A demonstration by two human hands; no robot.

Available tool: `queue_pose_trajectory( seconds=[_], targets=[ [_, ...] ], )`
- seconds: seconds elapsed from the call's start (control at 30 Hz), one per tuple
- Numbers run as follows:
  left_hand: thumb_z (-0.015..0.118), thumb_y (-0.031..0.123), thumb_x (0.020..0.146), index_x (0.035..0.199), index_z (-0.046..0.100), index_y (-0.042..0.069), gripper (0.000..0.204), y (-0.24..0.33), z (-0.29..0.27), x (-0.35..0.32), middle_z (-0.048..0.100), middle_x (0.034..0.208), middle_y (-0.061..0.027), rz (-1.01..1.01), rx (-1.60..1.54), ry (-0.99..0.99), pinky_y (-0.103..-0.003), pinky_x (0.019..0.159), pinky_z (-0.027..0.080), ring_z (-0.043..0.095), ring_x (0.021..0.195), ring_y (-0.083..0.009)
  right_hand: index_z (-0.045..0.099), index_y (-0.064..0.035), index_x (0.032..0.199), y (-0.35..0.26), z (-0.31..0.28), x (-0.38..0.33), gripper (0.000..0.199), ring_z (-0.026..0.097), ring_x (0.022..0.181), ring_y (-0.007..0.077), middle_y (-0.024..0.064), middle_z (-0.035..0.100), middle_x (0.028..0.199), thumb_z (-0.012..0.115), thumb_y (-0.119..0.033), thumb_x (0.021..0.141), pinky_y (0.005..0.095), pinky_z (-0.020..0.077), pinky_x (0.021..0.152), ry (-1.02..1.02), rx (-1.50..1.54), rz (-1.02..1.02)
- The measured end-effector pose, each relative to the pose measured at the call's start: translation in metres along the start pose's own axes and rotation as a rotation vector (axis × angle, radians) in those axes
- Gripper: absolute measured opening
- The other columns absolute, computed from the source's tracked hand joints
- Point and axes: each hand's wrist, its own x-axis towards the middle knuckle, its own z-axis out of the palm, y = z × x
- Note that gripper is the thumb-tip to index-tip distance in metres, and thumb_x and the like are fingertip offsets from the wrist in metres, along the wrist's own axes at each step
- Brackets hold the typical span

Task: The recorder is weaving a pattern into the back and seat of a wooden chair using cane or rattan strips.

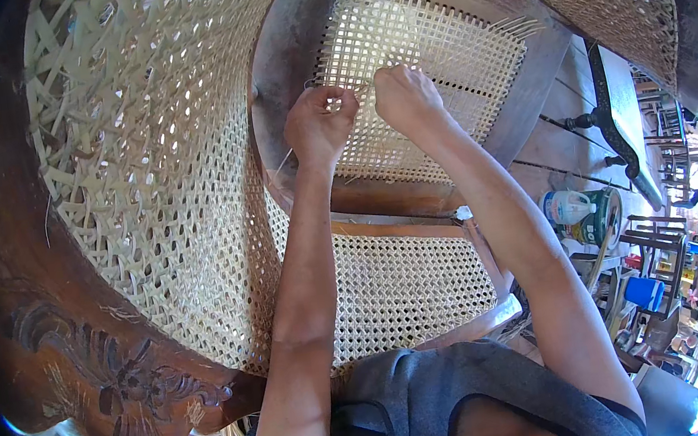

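Both hands working far centre on half-woven cane panel [428, 77] in dark wooden chair frame [275, 44]. Left hand [318, 123] pinching cane strand [286, 163], right hand [406, 98] fisted on weave. Cluttered workshop floor [562, 144] sitting right.

Two hands [320, 126] [404, 98], three cane panels [432, 42] [141, 156] [409, 280]

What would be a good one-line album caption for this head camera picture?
Left hand and right hand pinch cane strands at a half-woven chair seat in a dark wooden frame.
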Motion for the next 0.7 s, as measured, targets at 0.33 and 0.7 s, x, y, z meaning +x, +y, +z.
queue_pose_trajectory(
  seconds=[0.33,0.7],
  targets=[
    [0.071,0.038,0.085,0.095,0.075,0.014,0.026,-0.030,0.008,0.020,0.072,0.087,-0.0069,0.173,-0.133,-0.182,-0.032,0.073,0.052,0.069,0.083,-0.0222,0.071,0.0007,0.090,-0.004,-0.009,-0.004,0.018,0.069,0.094,0.0367,0.0216,0.070,0.095,0.054,-0.004,0.086,0.0465,0.0557,0.079,-0.014,-0.021,0.017],
    [0.074,0.021,0.082,0.100,0.070,0.012,0.020,0.020,0.030,0.003,0.066,0.097,-0.0071,0.370,0.011,-0.039,-0.031,0.083,0.051,0.064,0.092,-0.0218,0.073,-0.0083,0.086,0.047,-0.064,-0.034,0.032,0.069,0.085,0.0315,0.0149,0.071,0.090,0.053,-0.033,0.095,0.0477,0.0517,0.079,-0.005,-0.168,0.116]
  ],
)
